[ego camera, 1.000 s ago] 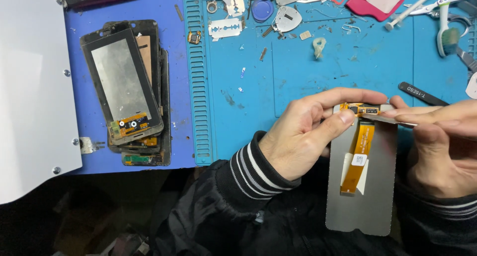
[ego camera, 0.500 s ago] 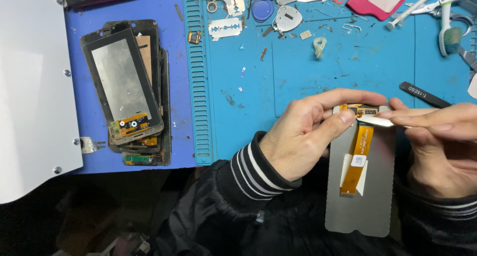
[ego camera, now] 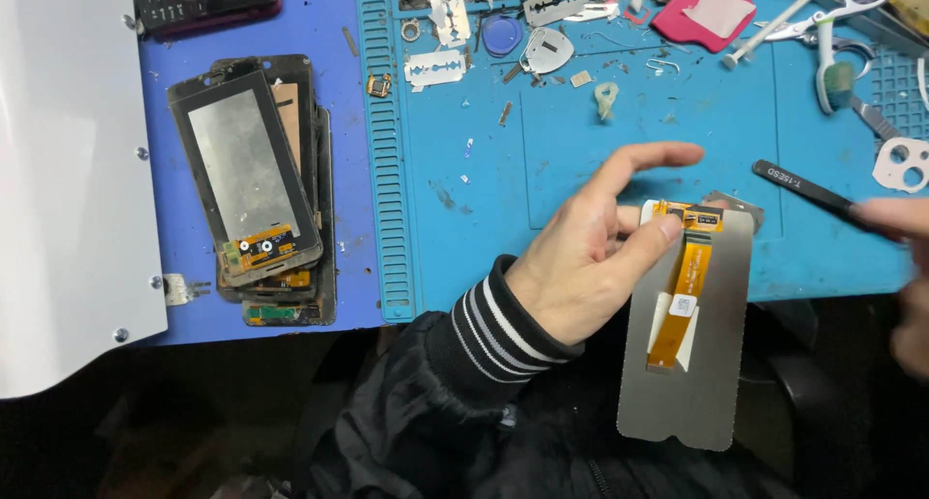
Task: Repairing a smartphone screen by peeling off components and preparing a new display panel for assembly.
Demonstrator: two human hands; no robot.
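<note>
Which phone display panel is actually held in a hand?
The grey display panel with the orange flex cable, pinched by the left hand; the others lie in a stack of dark panels.

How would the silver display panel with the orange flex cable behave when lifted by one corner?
The display panel looks thin and flat, so probably light, stiff, yet fragile. The left hand pinches only its top edge. The orange flex cable appears floppy and could snag.
</note>
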